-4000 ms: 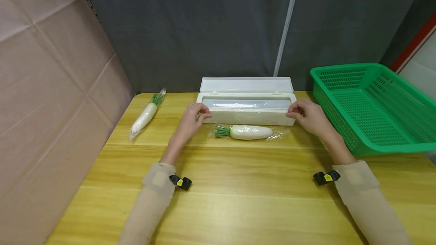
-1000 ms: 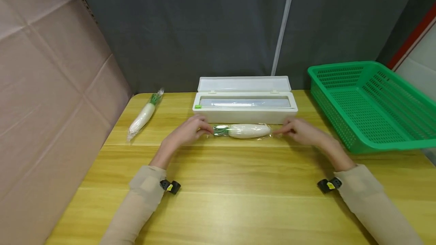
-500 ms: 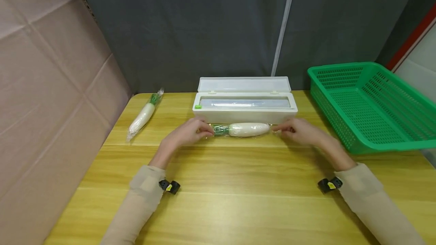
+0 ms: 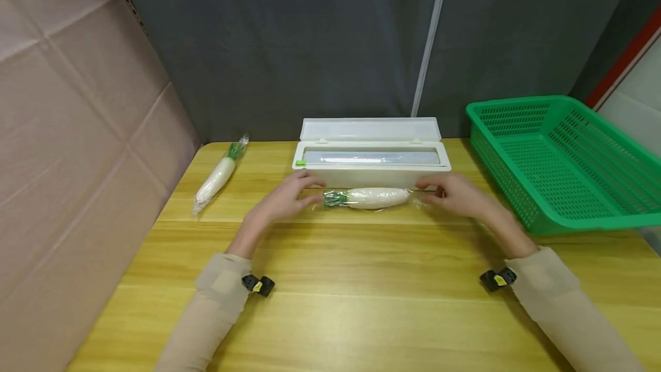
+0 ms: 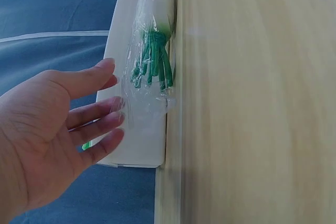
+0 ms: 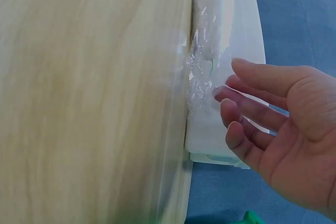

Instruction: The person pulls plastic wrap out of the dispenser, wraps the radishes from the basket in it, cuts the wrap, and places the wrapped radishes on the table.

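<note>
A white radish with green leaf stubs, wrapped in clear cling film, lies lengthwise before the white cling film box. At its leafy end is my left hand, thumb and fingers spread apart. In the left wrist view, those fingertips are right at the edge of the loose film. My right hand is at the root end, its fingers loosely bent and parted. The right wrist view shows crumpled film just beyond these fingertips. Neither hand grips the radish.
The box's lid stands raised at the back, and a green slider sits at its left. Another wrapped radish lies on the left of the wooden table. A green plastic basket stands at the right.
Four seconds ago both hands pinched film at the box front; they then came down to the radish's ends. Since half a second ago, the fingers have parted from the film ends.
</note>
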`<state>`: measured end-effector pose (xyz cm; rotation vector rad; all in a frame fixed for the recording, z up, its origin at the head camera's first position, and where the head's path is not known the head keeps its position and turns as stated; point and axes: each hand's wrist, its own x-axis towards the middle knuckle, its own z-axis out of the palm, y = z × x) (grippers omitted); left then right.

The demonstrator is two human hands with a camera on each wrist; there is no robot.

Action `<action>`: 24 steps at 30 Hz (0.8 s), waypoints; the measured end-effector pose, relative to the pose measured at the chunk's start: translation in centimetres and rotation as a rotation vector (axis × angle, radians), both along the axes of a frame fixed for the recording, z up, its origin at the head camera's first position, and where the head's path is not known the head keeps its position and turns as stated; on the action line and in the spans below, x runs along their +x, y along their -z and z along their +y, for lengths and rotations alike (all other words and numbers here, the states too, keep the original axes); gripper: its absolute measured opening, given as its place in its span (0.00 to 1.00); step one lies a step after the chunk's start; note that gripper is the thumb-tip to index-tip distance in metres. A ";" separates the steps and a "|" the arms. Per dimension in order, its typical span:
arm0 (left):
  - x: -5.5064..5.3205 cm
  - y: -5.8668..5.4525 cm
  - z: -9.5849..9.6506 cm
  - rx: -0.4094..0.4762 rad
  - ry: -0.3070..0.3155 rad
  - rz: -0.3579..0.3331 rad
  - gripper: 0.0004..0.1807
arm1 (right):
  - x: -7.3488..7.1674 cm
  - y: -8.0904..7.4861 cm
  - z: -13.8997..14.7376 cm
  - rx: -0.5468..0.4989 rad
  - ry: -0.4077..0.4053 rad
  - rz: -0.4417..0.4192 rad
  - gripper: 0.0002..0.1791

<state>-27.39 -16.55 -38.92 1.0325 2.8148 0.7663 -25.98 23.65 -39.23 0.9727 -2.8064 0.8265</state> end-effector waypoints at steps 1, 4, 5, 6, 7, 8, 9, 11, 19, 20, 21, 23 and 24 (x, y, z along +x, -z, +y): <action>0.0 0.0 0.1 -0.013 0.006 -0.005 0.21 | -0.1 0.1 -0.1 0.002 -0.011 -0.014 0.15; -0.1 0.1 0.5 -0.053 0.019 -0.033 0.25 | -0.3 0.2 -0.5 -0.003 -0.034 -0.042 0.17; -0.1 0.1 0.6 -0.066 0.021 -0.043 0.26 | -0.4 0.3 -0.7 -0.007 -0.044 -0.048 0.17; -0.2 0.2 0.7 -0.077 0.020 -0.054 0.27 | -0.5 0.3 -0.8 -0.010 -0.054 -0.056 0.17; -0.2 0.2 0.8 -0.085 0.022 -0.060 0.28 | -0.6 0.3 -1.0 -0.013 -0.060 -0.061 0.17; -0.3 0.3 0.9 -0.094 0.020 -0.064 0.29 | -0.6 0.3 -1.1 -0.013 -0.065 -0.066 0.18; -0.3 0.4 1.0 -0.103 0.017 -0.068 0.30 | -0.7 0.4 -1.2 -0.010 -0.069 -0.069 0.18; -0.4 0.6 1.2 -0.113 0.011 -0.074 0.31 | -0.8 0.4 -1.4 0.005 -0.072 -0.071 0.18; -0.4 0.7 1.9 -0.174 0.008 -0.072 0.29 | -0.8 0.7 -1.9 0.042 -0.062 -0.058 0.18; -0.4 0.7 2.0 -0.181 0.011 -0.066 0.27 | -0.8 0.8 -2.0 0.043 -0.063 -0.060 0.16; -0.4 0.7 2.0 -0.189 0.015 -0.056 0.25 | -0.8 0.8 -2.0 0.043 -0.064 -0.066 0.14; -0.4 0.8 2.1 -0.202 0.023 -0.035 0.22 | -0.7 0.8 -2.1 0.051 -0.061 -0.081 0.09; -0.4 0.8 2.1 -0.207 0.026 -0.025 0.21 | -0.7 0.8 -2.1 0.050 -0.062 -0.091 0.07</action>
